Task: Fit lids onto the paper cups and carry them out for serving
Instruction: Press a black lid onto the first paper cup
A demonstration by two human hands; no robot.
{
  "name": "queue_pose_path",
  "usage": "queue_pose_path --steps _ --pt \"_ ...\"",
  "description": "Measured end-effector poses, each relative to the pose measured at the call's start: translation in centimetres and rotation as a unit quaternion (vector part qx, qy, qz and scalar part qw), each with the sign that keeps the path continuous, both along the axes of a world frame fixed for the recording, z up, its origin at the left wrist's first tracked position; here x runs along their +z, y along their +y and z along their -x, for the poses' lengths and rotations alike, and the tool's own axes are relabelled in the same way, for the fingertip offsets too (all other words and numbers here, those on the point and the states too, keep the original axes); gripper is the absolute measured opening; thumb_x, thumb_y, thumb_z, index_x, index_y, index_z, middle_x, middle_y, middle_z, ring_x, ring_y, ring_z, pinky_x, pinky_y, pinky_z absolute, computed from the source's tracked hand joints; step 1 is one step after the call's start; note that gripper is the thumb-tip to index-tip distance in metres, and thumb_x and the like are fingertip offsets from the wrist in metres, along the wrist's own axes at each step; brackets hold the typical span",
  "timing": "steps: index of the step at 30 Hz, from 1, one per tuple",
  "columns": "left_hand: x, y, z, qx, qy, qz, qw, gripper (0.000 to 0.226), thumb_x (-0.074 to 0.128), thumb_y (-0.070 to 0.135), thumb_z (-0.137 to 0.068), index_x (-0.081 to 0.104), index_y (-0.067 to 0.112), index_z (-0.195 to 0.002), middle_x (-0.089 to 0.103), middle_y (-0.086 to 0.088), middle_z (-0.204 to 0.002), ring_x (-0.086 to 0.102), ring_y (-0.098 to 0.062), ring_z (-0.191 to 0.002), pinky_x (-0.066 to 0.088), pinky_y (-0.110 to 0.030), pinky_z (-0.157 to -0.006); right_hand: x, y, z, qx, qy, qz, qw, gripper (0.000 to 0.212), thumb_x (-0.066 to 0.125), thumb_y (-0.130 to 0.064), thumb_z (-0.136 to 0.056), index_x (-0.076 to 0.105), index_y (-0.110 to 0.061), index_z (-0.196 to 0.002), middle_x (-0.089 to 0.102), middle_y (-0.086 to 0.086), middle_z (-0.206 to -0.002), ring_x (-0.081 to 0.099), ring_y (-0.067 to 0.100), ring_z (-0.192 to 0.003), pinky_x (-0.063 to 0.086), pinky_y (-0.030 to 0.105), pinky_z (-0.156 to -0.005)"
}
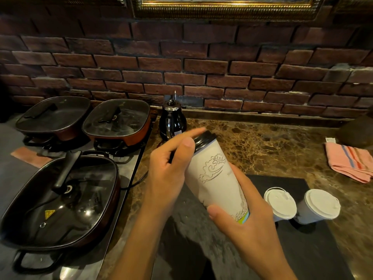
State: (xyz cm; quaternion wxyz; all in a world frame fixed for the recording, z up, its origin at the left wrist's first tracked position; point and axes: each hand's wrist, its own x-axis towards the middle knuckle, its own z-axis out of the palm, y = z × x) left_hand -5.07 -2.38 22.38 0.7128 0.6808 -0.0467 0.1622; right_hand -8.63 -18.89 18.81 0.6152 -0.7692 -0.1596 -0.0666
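While the tall cup tilts above the black tray, right hand grips its base, thumb across the front. Left hand curls over the black lid at the cup's top, thumb on the rim. Two short cups with white lids stand on the tray, right of the tall cup. Kettle behind the tray; three lidded pans left; striped cloth far right.

White cup, black lid
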Motion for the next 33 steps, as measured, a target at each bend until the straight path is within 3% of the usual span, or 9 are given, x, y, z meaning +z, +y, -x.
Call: queue_pose_path --steps 3,6,10,13,16,21,25,29,33 --pt "-0.1 -0.3 -0.1 -0.004 0.003 0.033 0.999 0.042 0.051 0.048 -0.089 0.075 0.02 -0.108 0.077 0.001 -0.09 0.072 -0.017 -0.085 0.054 -0.027 -0.065 0.3 -0.3 -0.1 0.094 0.136 -0.146 0.975 0.064 0.074 -0.056 -0.077 0.058 -0.032 -0.134 0.074 -0.005 -0.112 0.073 0.014 -0.09 0.059 0.023 -0.065" --pt "-0.3 -0.4 -0.1 -0.008 -0.005 0.054 0.998 0.041 0.052 0.045 -0.09 0.076 0.016 -0.103 0.075 0.002 -0.084 0.07 -0.012 -0.078 0.052 -0.022 -0.06 0.3 -0.6 -0.1 0.158 0.248 -0.253 0.922 0.065 0.078 -0.054 -0.076 0.062 -0.016 -0.127 0.07 0.017 -0.091 0.064 0.025 -0.055 0.049 0.026 -0.043" --pt "-0.6 -0.2 -0.4 0.009 0.007 0.022 1.0 0.034 0.053 0.049 -0.087 0.077 0.026 -0.091 0.073 0.006 -0.078 0.069 -0.013 -0.075 0.05 -0.025 -0.061 0.5 0.0 -0.4 0.007 0.142 -0.022 0.99 0.09 0.078 -0.072 -0.054 0.045 -0.052 -0.136 0.058 -0.026 -0.129 0.061 -0.003 -0.11 0.055 0.017 -0.071" --pt "-0.7 -0.5 -0.4 0.01 0.009 0.006 1.0 0.04 0.054 0.049 -0.088 0.076 0.018 -0.098 0.074 0.006 -0.082 0.07 -0.013 -0.078 0.049 -0.021 -0.062 0.5 0.7 -0.5 -0.031 0.039 0.07 0.996 0.084 0.077 -0.06 -0.059 0.038 -0.061 -0.133 0.047 -0.044 -0.126 0.048 -0.015 -0.117 0.052 0.012 -0.079" --pt "-0.9 -0.5 -0.3 0.001 0.007 0.016 1.0 0.033 0.053 0.051 -0.087 0.077 0.028 -0.091 0.073 0.006 -0.079 0.069 -0.015 -0.076 0.05 -0.026 -0.06 0.5 0.1 -1.0 0.026 0.073 -0.006 0.997 0.075 0.079 -0.052 -0.066 0.048 -0.053 -0.135 0.058 -0.034 -0.126 0.058 -0.008 -0.113 0.052 0.01 -0.079" --pt "-0.9 -0.2 -0.1 -0.033 0.004 0.024 0.999 0.036 0.047 0.051 -0.093 0.077 0.03 -0.09 0.074 0.003 -0.079 0.07 -0.016 -0.075 0.053 -0.025 -0.061 0.1 -0.8 -2.1 0.17 0.172 -0.143 0.96 0.06 0.078 -0.043 -0.076 0.06 -0.034 -0.132 0.07 0.002 -0.126 0.067 0.024 -0.114 0.058 0.035 -0.085" --pt "-1.2 0.4 -0.4 -0.056 0.078 0.138 0.986 0.046 0.04 0.052 -0.097 0.074 0.027 -0.117 0.073 -0.006 -0.119 0.067 -0.027 -0.113 0.057 -0.042 -0.088 -0.1 -0.7 -2.7 0.18 0.151 -0.126 0.964 0.069 0.08 -0.048 -0.075 0.054 -0.035 -0.138 0.066 -0.003 -0.132 0.064 0.019 -0.118 0.056 0.027 -0.085" --pt "-1.8 0.8 -0.5 -0.122 0.179 0.231 0.948 0.052 0.058 0.061 -0.084 0.065 0.034 -0.128 0.068 -0.006 -0.127 0.068 -0.025 -0.112 0.057 -0.043 -0.084 -0.4 -0.7 -3.8 0.144 0.077 -0.051 0.985 0.07 0.075 -0.047 -0.078 0.046 -0.046 -0.141 0.056 -0.019 -0.14 0.056 0.006 -0.125 0.054 0.021 -0.09" --pt "-3.2 1.3 -0.7 -0.227 0.266 0.261 0.9 0.068 0.049 0.076 -0.081 0.064 0.031 -0.131 0.063 -0.013 -0.136 0.059 -0.036 -0.125 0.043 -0.066 -0.101 -1.0 -0.5 -5.2 0.108 0.022 0.001 0.994 0.071 0.066 -0.041 -0.085 0.037 -0.038 -0.149 0.046 -0.023 -0.147 0.044 -0.003 -0.133 0.046 0.017 -0.099"
